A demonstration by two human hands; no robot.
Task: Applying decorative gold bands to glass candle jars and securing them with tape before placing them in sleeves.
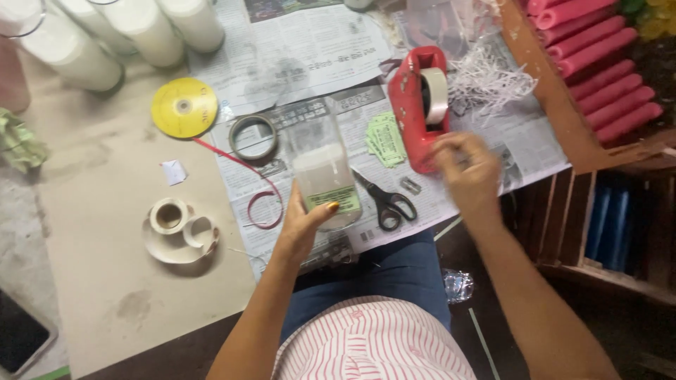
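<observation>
The left hand [304, 224] is gripping a clear glass jar [322, 169] lying on the newspaper [310, 49], thumb on its green label. The right hand [465, 169], blurred, is hovering just beside the red tape dispenser [415, 105]; I cannot tell its grip. Scissors [384, 200] are lying between the hands.

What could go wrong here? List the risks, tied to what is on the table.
1. The left hand alone holds the glass jar, near the table's front edge; a slip could drop it.
2. The scissors lie right beside the jar, so a hand could catch on them.
3. The right hand works at the red tape dispenser; its cutting edge could nick a finger.
</observation>
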